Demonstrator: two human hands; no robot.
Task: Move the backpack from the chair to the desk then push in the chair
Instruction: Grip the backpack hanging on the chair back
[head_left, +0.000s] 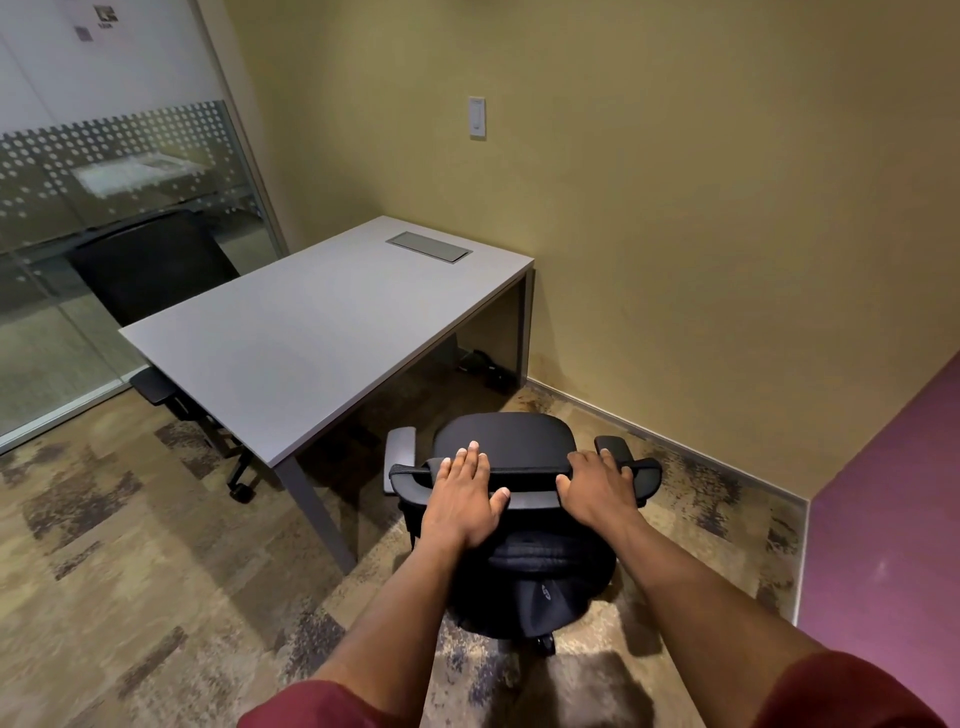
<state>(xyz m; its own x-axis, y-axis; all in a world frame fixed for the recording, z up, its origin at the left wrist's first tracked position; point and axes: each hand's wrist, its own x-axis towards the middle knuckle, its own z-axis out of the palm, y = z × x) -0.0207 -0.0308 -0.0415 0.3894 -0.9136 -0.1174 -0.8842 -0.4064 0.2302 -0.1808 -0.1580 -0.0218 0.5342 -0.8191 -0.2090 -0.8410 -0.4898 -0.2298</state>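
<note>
A black office chair stands at the near right corner of the grey desk, its seat facing the desk and apart from it. My left hand and my right hand both lie over the top rail of the backrest, fingers curled over its far side and thumbs on the near side. The seat shows nothing on it. Below the backrest, on my side, bulges a black fabric shape with a small logo; I cannot tell whether it is the backpack. The desk top bears only a metal cable hatch.
A second black chair is tucked in at the desk's far left side by a glass partition. Yellow walls close off the back and right, and a purple wall stands near right. Cables lie on the floor under the desk. The floor is patterned carpet.
</note>
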